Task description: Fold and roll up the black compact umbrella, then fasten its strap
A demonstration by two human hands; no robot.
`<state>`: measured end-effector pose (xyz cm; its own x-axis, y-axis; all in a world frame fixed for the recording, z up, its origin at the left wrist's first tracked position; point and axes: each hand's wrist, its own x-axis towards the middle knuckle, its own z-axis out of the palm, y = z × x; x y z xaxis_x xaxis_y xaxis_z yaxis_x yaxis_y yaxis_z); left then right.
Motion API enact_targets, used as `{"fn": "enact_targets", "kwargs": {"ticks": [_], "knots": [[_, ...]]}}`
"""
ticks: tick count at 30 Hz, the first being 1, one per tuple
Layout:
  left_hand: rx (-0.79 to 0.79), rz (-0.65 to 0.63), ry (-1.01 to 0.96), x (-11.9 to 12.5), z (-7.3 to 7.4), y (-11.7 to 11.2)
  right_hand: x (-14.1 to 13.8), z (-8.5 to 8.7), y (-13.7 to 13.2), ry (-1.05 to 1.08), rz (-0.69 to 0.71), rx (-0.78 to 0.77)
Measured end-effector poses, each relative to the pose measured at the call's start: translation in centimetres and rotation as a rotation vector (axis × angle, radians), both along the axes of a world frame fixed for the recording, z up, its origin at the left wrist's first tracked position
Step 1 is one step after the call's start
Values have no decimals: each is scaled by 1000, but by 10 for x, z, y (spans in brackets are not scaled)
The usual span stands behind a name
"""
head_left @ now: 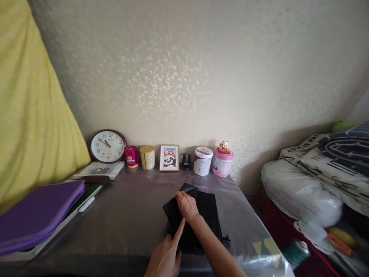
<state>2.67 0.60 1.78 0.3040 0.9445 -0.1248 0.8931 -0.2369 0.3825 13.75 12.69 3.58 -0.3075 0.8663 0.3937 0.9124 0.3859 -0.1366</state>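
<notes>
The right hand (187, 206) is lying flat with its fingers loosely spread, pressing on a black folded cloth (206, 209) and gripping nothing. The left hand (165, 257) is sitting just nearer and to its left. Its index finger is stretched out and touching the cloth beside the right wrist, while the other fingers are curling in and holding nothing. The cloth is lying under both hands on the table (129, 215), with a corner showing just past the right fingertips.

The table's right edge is running close beside the cloth, right of the right forearm, and the near edge is passing under the left wrist. Open tabletop is spreading left of the hands and ahead of them as far as the wall.

There is one cloth under the two hands. Seven things are standing in a row well ahead of the fingertips:
- one clock (107, 146)
- one red tin (131, 156)
- one yellow tin (147, 157)
- one framed picture (169, 157)
- one small black device (186, 161)
- one white canister (203, 161)
- one pink jar (222, 162), with a figurine on top

Far to the left, a purple folder (37, 213) and a booklet (99, 169) are taking up that side of the table. Beyond the right edge, piled bedding (302, 196) is closing in that side.
</notes>
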Motion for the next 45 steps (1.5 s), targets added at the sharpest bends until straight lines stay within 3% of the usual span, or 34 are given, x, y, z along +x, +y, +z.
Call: {"fn": "enact_targets", "kwargs": {"ticks": [7,12,20,31,36,45], "knots": [[-14,101,35,7,-3,-4,12,5,-29,206,180,34],[-10,139,19,12,-6,-5,24,-6,-51,199,336,36],[-72,153,32,14,-1,-5,30,-8,-16,49,376,-30],[-144,174,11,11,3,-4,42,-1,36,-132,245,-76],[-186,221,-42,9,5,-4,49,0,48,-68,105,-149],[-196,258,-82,6,-3,-3,53,-14,60,102,-77,-132]]}}
